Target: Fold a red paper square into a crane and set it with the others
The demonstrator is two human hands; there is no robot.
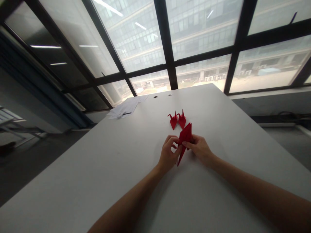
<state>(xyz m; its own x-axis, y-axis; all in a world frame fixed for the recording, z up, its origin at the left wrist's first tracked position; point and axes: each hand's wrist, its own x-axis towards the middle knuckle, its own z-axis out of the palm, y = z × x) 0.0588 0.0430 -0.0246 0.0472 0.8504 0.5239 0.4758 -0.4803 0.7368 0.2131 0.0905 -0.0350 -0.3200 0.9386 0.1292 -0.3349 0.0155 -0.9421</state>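
Folded paper [186, 133] between hands [168, 156], cranes [173, 123] behind on the table [109, 168], sheets [121, 109] farther left

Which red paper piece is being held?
The nearest piece, between left hand and right hand; the two cranes beyond it stand unheld on the table.

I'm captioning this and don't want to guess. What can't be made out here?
Head view:
Right hand: some fingertips hidden behind the folded red paper.
Its middle: partly covered by that hand and the left hand.
Loose sheets: any writing too small and blurred.
Dark object, far left: blurred, cut by the edge.
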